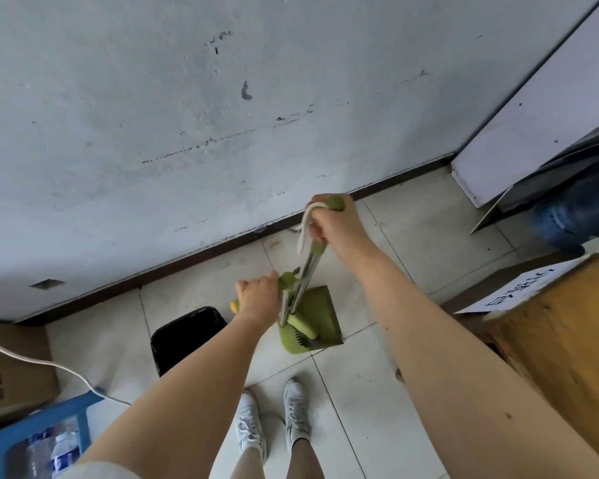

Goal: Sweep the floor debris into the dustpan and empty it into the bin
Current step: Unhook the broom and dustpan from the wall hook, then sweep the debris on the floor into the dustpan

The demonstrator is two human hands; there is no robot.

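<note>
Both hands (336, 226) seemingly gripping handles (305, 274)

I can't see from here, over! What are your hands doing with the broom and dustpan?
Left hand shut on dustpan handle. Right hand shut on broom handle. Dustpan on floor, bin left of it. Nothing between.

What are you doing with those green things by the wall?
A person is holding a green broom and dustpan set. The right hand grips the top of one long handle, and the left hand grips another green handle lower down. The dustpan sits on the tiled floor, beside a black bin.
</note>
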